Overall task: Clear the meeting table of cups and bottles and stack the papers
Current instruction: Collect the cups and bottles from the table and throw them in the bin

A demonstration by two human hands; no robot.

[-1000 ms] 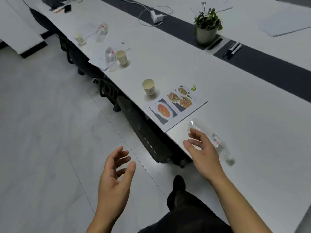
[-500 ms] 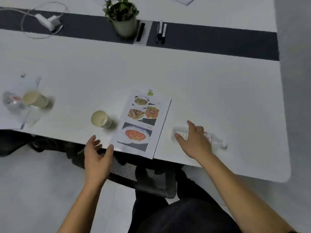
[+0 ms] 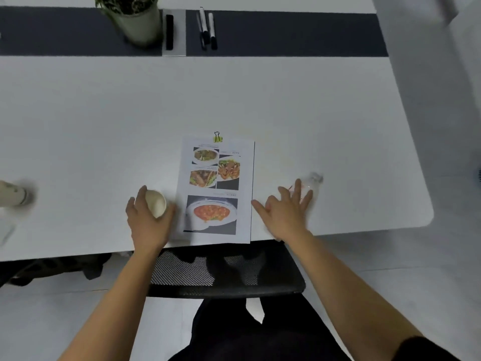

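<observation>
The left hand point(image 3: 149, 220) is curled round a pale cream paper cup point(image 3: 156, 204), thumb on the cup's left side and fingers on its right, and the cup stands on the white table point(image 3: 312, 113) near the near edge. Just right of that hand lies a sheaf of white paper printed with food photographs point(image 3: 246, 178), held at its far edge by a yellow binder clip point(image 3: 218, 138).

On the other side of the paper, the right hand point(image 3: 285, 212) is spread flat with straight, splayed fingers. Its fingertips reach over a clear plastic bottle point(image 3: 312, 182) lying on its side on the table. The picture is blurred there, so I cannot tell whether the fingers actually touch the bottle.

Well to the left of the left hand, at the frame's edge, is a second blurred paper cup point(image 3: 11, 195). Far beyond both hands, on a dark strip point(image 3: 299, 32) along the table, stand a potted green plant point(image 3: 138, 24) and some marker pens point(image 3: 208, 27). Below the hands, the black mesh chair back point(image 3: 223, 277) sits tucked against the table edge.
</observation>
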